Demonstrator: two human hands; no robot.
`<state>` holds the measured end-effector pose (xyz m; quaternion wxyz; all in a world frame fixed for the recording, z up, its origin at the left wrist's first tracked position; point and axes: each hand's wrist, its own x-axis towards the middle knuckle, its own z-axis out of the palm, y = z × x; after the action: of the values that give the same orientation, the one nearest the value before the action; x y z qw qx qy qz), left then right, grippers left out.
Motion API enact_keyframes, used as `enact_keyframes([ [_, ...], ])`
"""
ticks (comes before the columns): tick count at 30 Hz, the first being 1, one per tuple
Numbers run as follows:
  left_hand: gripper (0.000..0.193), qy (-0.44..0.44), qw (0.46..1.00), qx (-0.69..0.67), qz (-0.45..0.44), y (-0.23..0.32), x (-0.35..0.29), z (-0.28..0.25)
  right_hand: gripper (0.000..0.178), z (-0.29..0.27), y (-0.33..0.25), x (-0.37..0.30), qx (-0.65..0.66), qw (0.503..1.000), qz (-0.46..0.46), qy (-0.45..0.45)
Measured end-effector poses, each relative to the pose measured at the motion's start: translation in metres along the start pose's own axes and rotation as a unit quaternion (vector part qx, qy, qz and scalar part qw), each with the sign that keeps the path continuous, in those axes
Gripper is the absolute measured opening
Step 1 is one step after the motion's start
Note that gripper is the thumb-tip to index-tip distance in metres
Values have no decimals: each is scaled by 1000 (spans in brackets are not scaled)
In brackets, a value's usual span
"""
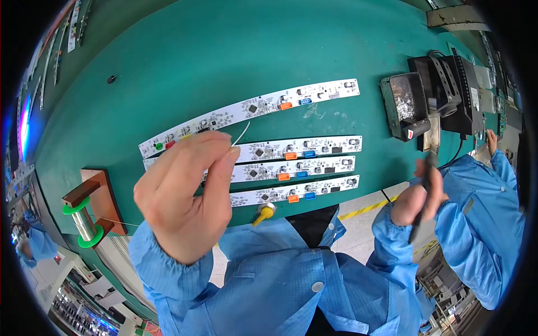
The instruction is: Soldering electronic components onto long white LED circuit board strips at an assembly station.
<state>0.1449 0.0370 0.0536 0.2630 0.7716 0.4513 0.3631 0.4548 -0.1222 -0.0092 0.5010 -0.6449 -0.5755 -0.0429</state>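
Observation:
My left hand (185,196) hovers over the left halves of several long white circuit boards, fingers closed in a pinch. From its fingertips sticks out a thin, pale solder wire (243,133), its free end near the uppermost circuit board (224,117). That board lies tilted, apart from a lower circuit board (343,144) that my hand partly covers. Off to the right, my right hand (419,199) is wrapped around the dark handle of a soldering iron (431,168). The iron's upper end is by the metal stand, and its tip cannot be made out.
A solder spool (85,227) with green flanges sits in a wooden holder (107,196) at left. At right are a metal tin (406,98) and a black soldering station (468,92). A yellow-handled knob (265,213) is at the near edge. A co-worker's blue sleeve (471,229) is close by.

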Motion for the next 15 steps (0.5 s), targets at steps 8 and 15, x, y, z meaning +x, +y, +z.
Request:
enact_keyframes([
  [8,15,-28,997,39,66,-25,12,23,40,29,-49,28,76,993,-43,-83],
  [15,10,-51,998,32,24,-24,10,28,26,76,-80,60,156,961,-136,-183],
])
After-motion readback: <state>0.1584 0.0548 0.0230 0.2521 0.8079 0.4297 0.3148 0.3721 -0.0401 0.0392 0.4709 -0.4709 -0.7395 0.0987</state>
